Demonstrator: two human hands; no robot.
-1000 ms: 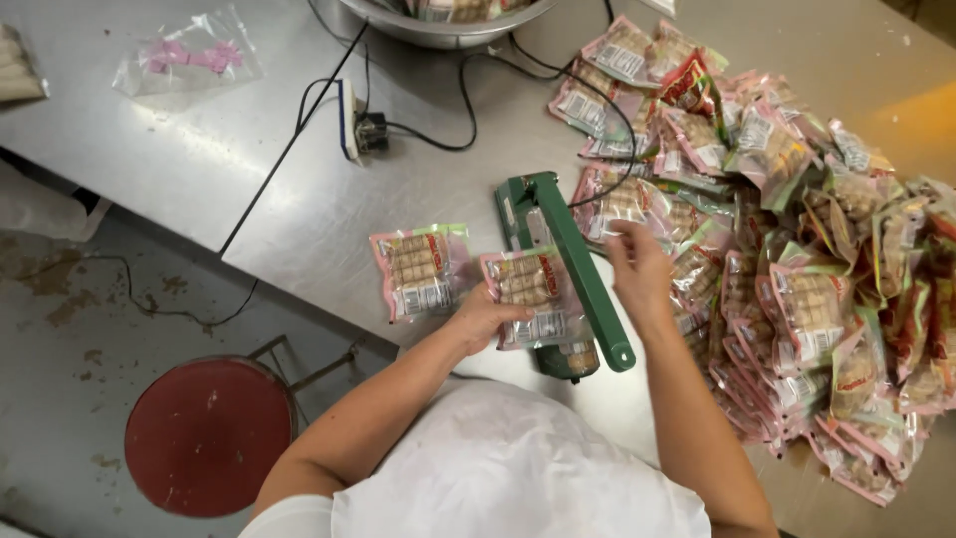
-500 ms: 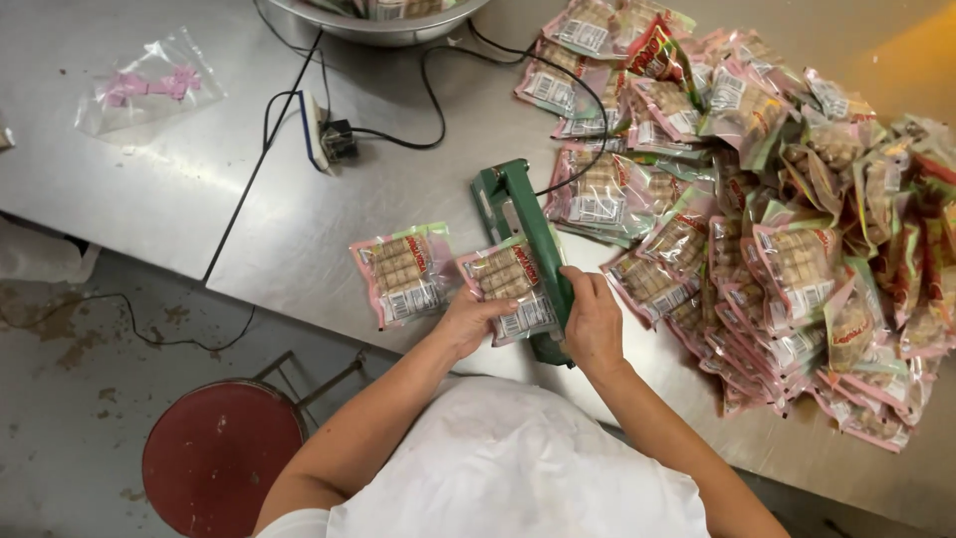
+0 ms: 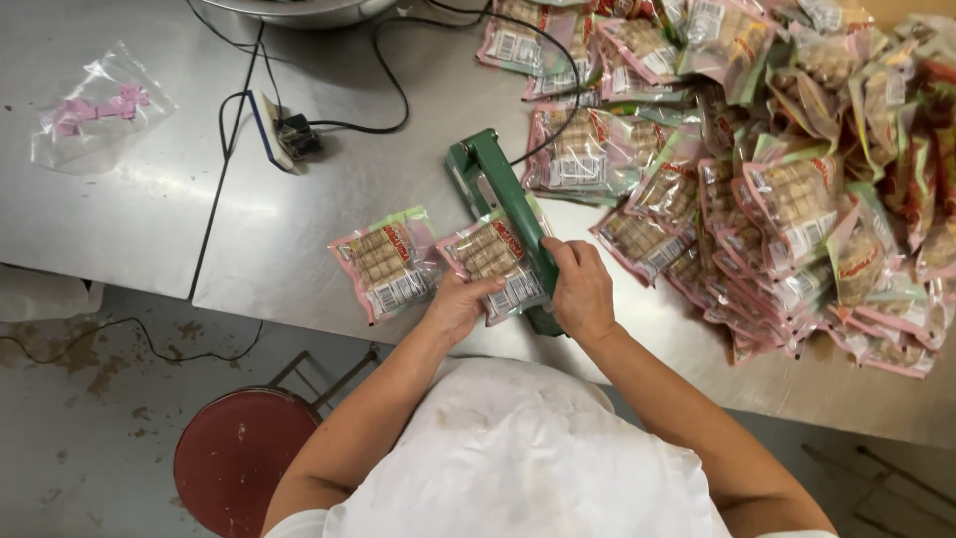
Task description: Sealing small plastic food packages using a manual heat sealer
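Hands meet at the near end of a green heat sealer (image 3: 495, 199) that lies slantwise on a steel table (image 3: 299, 239); the right hand (image 3: 581, 291) lies palm down on the sealer's arm close to its near end, fingers curled over the bar and pressed together, so the arm sits down on the base; the left hand (image 3: 457, 304) pinches the near edge of a snack packet (image 3: 495, 256), thumb on top and fingers beneath, and the packet's right edge runs under the sealer's arm. Just left of that packet lies a second packet (image 3: 386, 263) of the same kind, flat on the table and apart from both hands. To the right of the sealer spreads a large heap of packets (image 3: 797, 179), pink and green with brown biscuits showing through, piled loosely and overlapping up to the table's far edge. A black cable (image 3: 393, 95) loops from the sealer's far end across the table to a plug block (image 3: 284, 134); the rim of a metal bowl (image 3: 299, 10) shows at the top edge. Far left on the table rests a clear plastic bag (image 3: 100, 115) with something pink inside. Below the table's near edge stands a round red stool (image 3: 239, 468) on a stained floor; the person's white apron (image 3: 518, 458) fills the bottom of the view.
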